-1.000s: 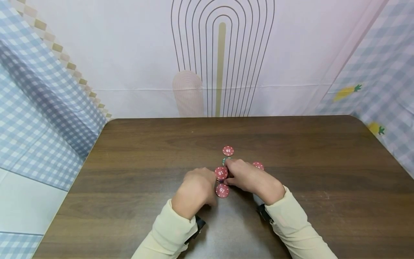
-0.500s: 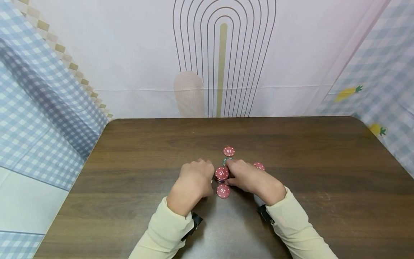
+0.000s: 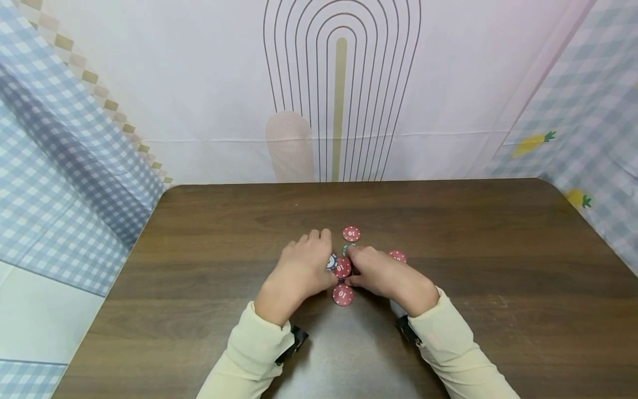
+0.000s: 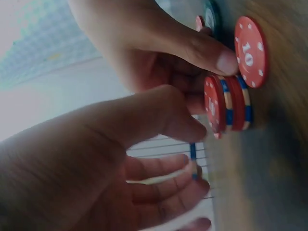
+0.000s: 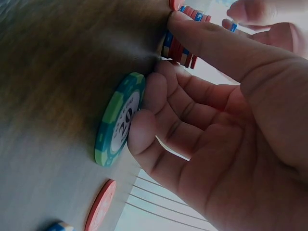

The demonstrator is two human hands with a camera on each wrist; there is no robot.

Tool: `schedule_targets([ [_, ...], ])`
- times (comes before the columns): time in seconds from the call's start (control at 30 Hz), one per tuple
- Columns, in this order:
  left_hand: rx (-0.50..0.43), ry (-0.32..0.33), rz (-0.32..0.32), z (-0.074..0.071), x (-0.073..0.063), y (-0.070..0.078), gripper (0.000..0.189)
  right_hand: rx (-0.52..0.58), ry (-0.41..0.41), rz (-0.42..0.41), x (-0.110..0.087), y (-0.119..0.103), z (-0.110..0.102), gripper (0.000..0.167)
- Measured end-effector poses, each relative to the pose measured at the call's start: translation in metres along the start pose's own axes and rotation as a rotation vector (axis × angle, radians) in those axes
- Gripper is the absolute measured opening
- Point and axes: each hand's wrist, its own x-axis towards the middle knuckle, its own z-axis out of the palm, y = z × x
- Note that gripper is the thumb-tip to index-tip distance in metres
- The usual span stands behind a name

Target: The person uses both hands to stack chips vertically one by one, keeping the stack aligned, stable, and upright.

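A short stack of poker chips [image 3: 342, 269], red alternating with blue-and-cream, stands mid-table with a red "10" chip on top. My right hand [image 3: 386, 272] steadies it, thumb and fingers curled around its right side. On the left, my left hand [image 3: 300, 269] pinches a blue-and-white chip [image 3: 330, 261] between thumb and fingers; in the left wrist view this chip [image 4: 194, 161] shows edge-on, apart from the stack. A green "20" chip [image 5: 120, 122] lies right by my right fingertips. One red chip [image 3: 343, 295] sits in front of the stack.
Another red chip [image 3: 351, 234] lies beyond the green one, and a further red chip [image 3: 398, 256] is partly hidden behind my right hand. A blue chip [image 5: 60, 226] peeks into the right wrist view. The brown wooden table [image 3: 224, 233] ends at a white patterned cloth [image 3: 209, 100].
My left hand has moved away from me along the stack's left side, its fingers extending. The blue-and-white chip it pinches has come into view beside the stack. My right hand stays put.
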Motion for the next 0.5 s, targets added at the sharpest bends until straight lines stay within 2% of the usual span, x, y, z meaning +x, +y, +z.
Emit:
schedule_targets([
  [0.33,-0.261,-0.009,0.262,0.008,0.012,-0.026,0.066,0.011,0.004,0.003,0.001,0.001,0.000,0.020],
  [0.5,-0.329,0.001,0.343,0.016,0.016,-0.031,0.065,0.011,0.011,-0.009,0.001,0.002,0.001,0.022],
])
